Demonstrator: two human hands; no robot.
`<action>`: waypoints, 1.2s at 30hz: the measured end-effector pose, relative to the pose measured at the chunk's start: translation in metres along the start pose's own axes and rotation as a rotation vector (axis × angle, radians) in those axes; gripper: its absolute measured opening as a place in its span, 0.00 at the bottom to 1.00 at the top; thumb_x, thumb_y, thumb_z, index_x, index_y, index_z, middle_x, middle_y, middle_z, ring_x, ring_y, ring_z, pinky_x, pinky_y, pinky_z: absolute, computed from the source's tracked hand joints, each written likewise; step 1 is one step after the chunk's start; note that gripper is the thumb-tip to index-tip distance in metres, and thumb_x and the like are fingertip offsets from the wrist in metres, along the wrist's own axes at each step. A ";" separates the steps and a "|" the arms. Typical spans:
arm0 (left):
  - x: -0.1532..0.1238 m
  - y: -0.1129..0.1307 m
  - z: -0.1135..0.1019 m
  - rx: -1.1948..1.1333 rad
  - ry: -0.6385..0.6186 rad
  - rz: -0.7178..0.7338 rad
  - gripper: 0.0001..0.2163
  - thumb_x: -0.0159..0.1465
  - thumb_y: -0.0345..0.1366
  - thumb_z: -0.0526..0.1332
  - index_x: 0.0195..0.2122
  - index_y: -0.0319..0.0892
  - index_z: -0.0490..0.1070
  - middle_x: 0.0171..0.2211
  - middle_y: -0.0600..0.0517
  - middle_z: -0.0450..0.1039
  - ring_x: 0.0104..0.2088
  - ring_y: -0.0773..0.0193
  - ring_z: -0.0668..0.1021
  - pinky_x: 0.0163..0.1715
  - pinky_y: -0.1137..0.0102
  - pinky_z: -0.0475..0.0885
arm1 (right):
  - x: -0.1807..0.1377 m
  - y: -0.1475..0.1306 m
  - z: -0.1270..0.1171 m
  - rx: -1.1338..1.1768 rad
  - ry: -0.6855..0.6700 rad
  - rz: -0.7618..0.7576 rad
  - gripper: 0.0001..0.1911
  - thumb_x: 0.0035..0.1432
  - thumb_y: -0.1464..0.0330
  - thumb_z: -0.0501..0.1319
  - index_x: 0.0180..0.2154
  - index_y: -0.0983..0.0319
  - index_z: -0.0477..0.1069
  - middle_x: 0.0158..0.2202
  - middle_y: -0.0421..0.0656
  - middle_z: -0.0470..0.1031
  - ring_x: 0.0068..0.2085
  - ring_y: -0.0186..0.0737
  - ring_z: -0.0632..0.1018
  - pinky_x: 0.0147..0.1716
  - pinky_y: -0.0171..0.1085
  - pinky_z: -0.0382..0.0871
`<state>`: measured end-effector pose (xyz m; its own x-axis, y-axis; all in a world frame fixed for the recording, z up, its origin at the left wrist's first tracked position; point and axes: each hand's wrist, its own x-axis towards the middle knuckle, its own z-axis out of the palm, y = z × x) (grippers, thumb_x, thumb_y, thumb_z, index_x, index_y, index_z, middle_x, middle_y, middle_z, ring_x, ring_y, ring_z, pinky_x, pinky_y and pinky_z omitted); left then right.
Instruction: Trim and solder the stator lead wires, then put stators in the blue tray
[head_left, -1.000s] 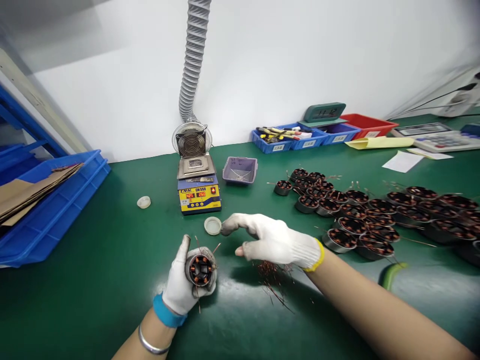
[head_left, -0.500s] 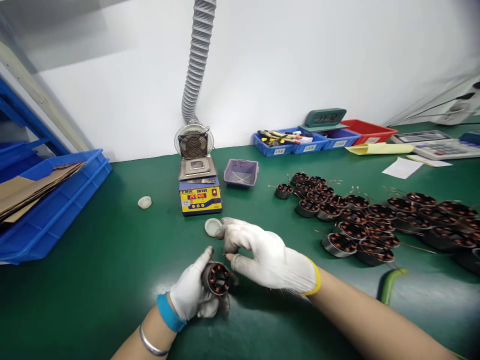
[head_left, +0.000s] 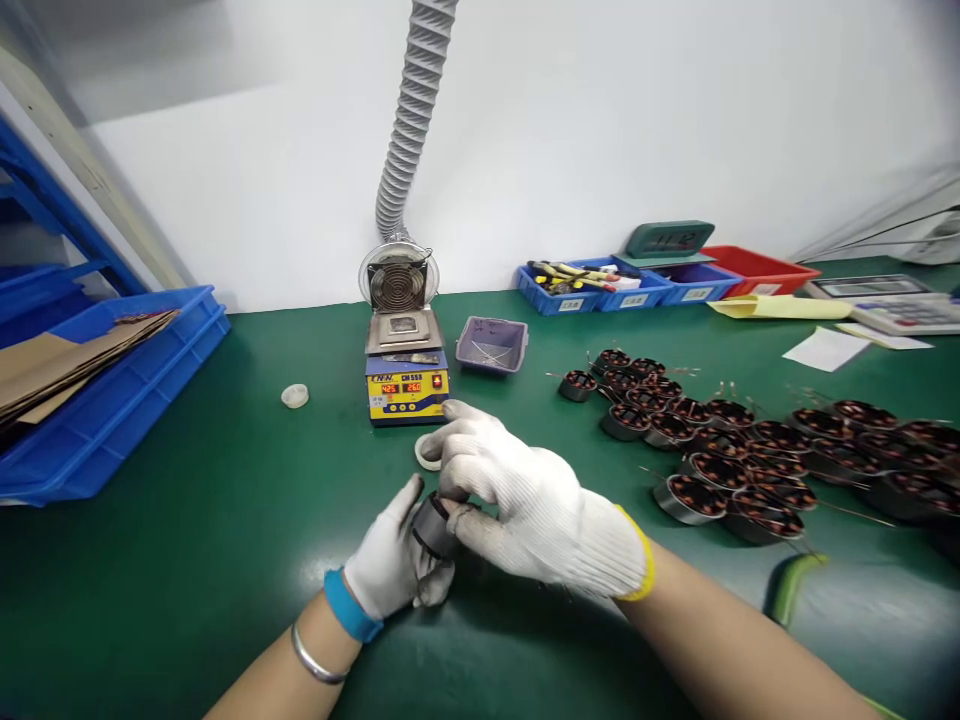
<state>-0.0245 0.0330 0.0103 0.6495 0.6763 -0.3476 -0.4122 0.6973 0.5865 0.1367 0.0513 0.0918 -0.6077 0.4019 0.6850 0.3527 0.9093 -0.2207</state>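
Observation:
My left hand (head_left: pixel 390 565), in a white glove with a blue cuff, grips a small round motor stator (head_left: pixel 433 522) with copper windings, just above the green mat. My right hand (head_left: pixel 525 500), in a white glove with a yellow cuff, has come over the stator's top, fingers curled and pinched on it. The windings and wire ends are hidden under those fingers. A white cap (head_left: pixel 429 452) lies just beyond the hands.
A yellow-and-blue solder pot (head_left: pixel 406 380) with a fan and grey hose (head_left: pixel 414 120) stands behind. A purple tray (head_left: pixel 491 343) sits beside it. Several wound stators (head_left: pixel 750 450) spread to the right. A blue crate (head_left: pixel 112 400) with cardboard is at left. Blue and red bins (head_left: pixel 645 280) line the wall.
My right hand came in from the right and closed over the stator. My left hand tilted the stator, so its windings no longer face me.

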 end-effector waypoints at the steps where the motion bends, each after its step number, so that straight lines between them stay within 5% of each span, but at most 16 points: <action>1: -0.003 0.001 0.000 0.010 -0.041 0.019 0.22 0.64 0.53 0.49 0.30 0.38 0.71 0.15 0.54 0.66 0.11 0.67 0.67 0.08 0.75 0.55 | -0.001 0.002 0.000 -0.019 0.008 -0.008 0.05 0.50 0.76 0.55 0.27 0.61 0.61 0.32 0.45 0.72 0.43 0.41 0.73 0.55 0.51 0.61; 4: -0.014 0.012 -0.001 -0.126 0.035 0.287 0.19 0.64 0.48 0.50 0.36 0.38 0.73 0.32 0.46 0.76 0.30 0.58 0.78 0.29 0.65 0.73 | 0.001 0.001 -0.002 -0.035 0.053 -0.036 0.06 0.50 0.77 0.55 0.27 0.61 0.61 0.32 0.45 0.72 0.42 0.41 0.74 0.55 0.52 0.61; 7: -0.013 0.020 -0.007 -0.266 0.151 0.562 0.17 0.65 0.44 0.51 0.26 0.41 0.72 0.33 0.50 0.77 0.38 0.63 0.78 0.44 0.66 0.70 | 0.005 -0.003 -0.004 0.006 0.055 -0.029 0.06 0.51 0.76 0.56 0.26 0.61 0.61 0.30 0.44 0.71 0.42 0.41 0.74 0.54 0.51 0.62; 9: -0.005 0.018 -0.012 -0.244 0.117 0.483 0.17 0.65 0.42 0.52 0.24 0.40 0.70 0.27 0.52 0.75 0.33 0.65 0.78 0.40 0.69 0.72 | 0.006 -0.004 -0.004 0.047 0.023 -0.011 0.06 0.50 0.76 0.56 0.26 0.61 0.60 0.30 0.44 0.70 0.43 0.42 0.74 0.54 0.50 0.62; 12: 0.005 0.005 -0.014 -0.106 -0.120 0.118 0.20 0.65 0.49 0.50 0.36 0.37 0.72 0.27 0.47 0.76 0.26 0.58 0.79 0.26 0.64 0.75 | 0.002 -0.002 -0.001 0.107 -0.001 0.035 0.06 0.48 0.77 0.56 0.27 0.61 0.61 0.33 0.45 0.71 0.45 0.42 0.73 0.53 0.50 0.62; 14: 0.007 -0.004 -0.012 -0.043 -0.225 0.013 0.24 0.63 0.54 0.50 0.41 0.35 0.70 0.27 0.45 0.75 0.23 0.56 0.79 0.19 0.65 0.74 | -0.001 0.001 0.000 0.161 -0.011 0.088 0.06 0.48 0.77 0.56 0.27 0.61 0.62 0.34 0.46 0.72 0.45 0.43 0.73 0.52 0.50 0.63; 18: -0.001 -0.008 -0.001 0.002 0.065 0.339 0.15 0.57 0.45 0.64 0.39 0.39 0.69 0.27 0.51 0.74 0.22 0.65 0.77 0.23 0.67 0.75 | -0.002 0.013 0.003 0.349 0.004 0.359 0.05 0.46 0.76 0.57 0.23 0.61 0.62 0.34 0.46 0.73 0.44 0.44 0.74 0.43 0.44 0.68; 22: -0.007 0.000 0.006 0.038 0.393 0.711 0.18 0.50 0.40 0.71 0.38 0.42 0.67 0.31 0.55 0.72 0.25 0.69 0.75 0.33 0.63 0.77 | -0.004 0.039 0.008 0.681 0.345 0.836 0.06 0.46 0.66 0.58 0.22 0.61 0.63 0.30 0.45 0.75 0.39 0.44 0.76 0.37 0.41 0.70; 24: -0.007 0.003 0.006 0.027 0.433 0.752 0.18 0.49 0.41 0.71 0.36 0.42 0.67 0.30 0.56 0.71 0.24 0.70 0.74 0.35 0.60 0.77 | -0.008 0.050 0.010 0.677 0.357 0.972 0.09 0.45 0.63 0.60 0.25 0.62 0.67 0.32 0.45 0.76 0.35 0.43 0.76 0.34 0.41 0.70; 29: -0.007 0.004 0.003 -0.042 0.406 0.709 0.15 0.53 0.41 0.69 0.36 0.41 0.68 0.30 0.54 0.72 0.24 0.70 0.73 0.34 0.60 0.77 | -0.012 0.045 0.016 0.340 -0.142 0.883 0.09 0.47 0.67 0.62 0.34 0.58 0.75 0.39 0.40 0.77 0.40 0.43 0.76 0.41 0.41 0.67; 36: -0.007 0.005 0.004 -0.114 0.402 0.631 0.15 0.53 0.42 0.69 0.34 0.39 0.69 0.28 0.52 0.72 0.23 0.69 0.73 0.32 0.62 0.77 | -0.014 0.040 0.027 0.212 -0.073 0.771 0.08 0.49 0.68 0.63 0.35 0.59 0.74 0.41 0.41 0.75 0.42 0.41 0.75 0.44 0.39 0.67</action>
<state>-0.0287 0.0304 0.0180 -0.0057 0.9746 -0.2240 -0.7063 0.1547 0.6908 0.1401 0.0855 0.0549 -0.2956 0.9247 0.2397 0.5543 0.3704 -0.7454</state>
